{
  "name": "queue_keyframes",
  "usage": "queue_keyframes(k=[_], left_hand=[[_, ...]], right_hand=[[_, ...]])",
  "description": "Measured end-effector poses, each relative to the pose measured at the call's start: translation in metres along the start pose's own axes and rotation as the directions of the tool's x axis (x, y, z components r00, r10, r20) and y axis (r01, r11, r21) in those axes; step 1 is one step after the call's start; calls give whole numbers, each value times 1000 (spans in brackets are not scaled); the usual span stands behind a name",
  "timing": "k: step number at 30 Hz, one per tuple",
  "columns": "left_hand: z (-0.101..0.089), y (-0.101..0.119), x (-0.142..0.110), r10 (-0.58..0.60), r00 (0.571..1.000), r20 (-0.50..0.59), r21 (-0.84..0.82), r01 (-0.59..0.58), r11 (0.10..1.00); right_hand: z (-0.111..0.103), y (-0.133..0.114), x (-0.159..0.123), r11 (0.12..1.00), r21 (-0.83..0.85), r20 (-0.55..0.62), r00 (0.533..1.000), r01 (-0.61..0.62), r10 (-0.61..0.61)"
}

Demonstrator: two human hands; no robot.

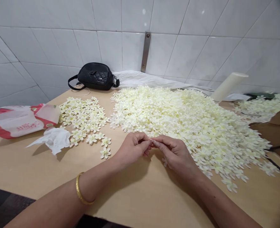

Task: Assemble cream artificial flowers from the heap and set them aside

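My left hand (135,146) and my right hand (174,152) meet over the table (130,196), thumbs and fingertips pinched together at one spot. Whatever sits between the fingertips is tiny and whitish, mostly covered by them. Just beyond my hands spreads a large heap of pale yellow-white artificial flower heads (168,110). To the left lies a smaller group of the same flower heads (83,115), and a single flower (105,153) rests close to my left wrist. One more blossom shows partly under my right hand.
A red-and-white tissue pack (23,120) and a crumpled tissue (52,139) lie at the left. Against the tiled wall sits a black bag (96,76). A pale cylinder (229,86) leans at the back right, near brown material (276,133) with black cords.
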State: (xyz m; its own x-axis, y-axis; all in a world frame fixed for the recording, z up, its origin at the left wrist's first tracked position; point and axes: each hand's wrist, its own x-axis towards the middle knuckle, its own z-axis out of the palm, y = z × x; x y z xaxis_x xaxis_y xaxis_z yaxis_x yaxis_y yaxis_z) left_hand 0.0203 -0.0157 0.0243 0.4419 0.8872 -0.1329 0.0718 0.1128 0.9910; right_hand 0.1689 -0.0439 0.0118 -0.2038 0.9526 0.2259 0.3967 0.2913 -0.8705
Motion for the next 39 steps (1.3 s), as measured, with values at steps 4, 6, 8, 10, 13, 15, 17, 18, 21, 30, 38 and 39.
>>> queue_keyframes(k=[4,6,8,10,13,15,17,18,21,30,38,39], left_hand=[[0,1,0,4,1000,12,-23,-4,1000],[0,1,0,9,1000,17,-30,-8,1000],[0,0,0,2,1000,18,-32,-2,999],[0,-1,0,-15,1000,15,-26,15,1000],[1,-1,1,-32,999,0,4,32,999],[2,-2,1,-40,999,-15,17,40,999],[2,-2,2,-65,997,-33,8,65,998],[2,-2,2,-79,996,-37,-6,79,997],[1,-2,3,-106,994,-26,-50,105,993],[0,-5,2,-51,997,-63,-35,49,998],[2,-4,3,-72,996,-48,-46,70,997],[2,-3,2,-90,995,-52,-44,88,995]], right_hand=[[-1,1,1,992,121,27,999,-43,40],[-1,1,1,987,150,25,998,-57,54],[-1,2,1,984,162,26,997,-71,68],[-1,1,1,985,153,32,997,-80,76],[0,0,1,994,79,17,997,-76,75],[2,-2,1,999,-7,-5,999,-46,46],[3,-4,1,997,-82,-21,1000,14,-16],[3,-4,1,993,-109,-26,998,47,-50],[4,-5,2,986,-133,-11,995,101,-103],[1,-2,-1,1000,-12,68,997,21,-20],[3,-3,1,999,-29,10,1000,-13,13],[4,-4,1,999,-55,-4,1000,3,-3]])
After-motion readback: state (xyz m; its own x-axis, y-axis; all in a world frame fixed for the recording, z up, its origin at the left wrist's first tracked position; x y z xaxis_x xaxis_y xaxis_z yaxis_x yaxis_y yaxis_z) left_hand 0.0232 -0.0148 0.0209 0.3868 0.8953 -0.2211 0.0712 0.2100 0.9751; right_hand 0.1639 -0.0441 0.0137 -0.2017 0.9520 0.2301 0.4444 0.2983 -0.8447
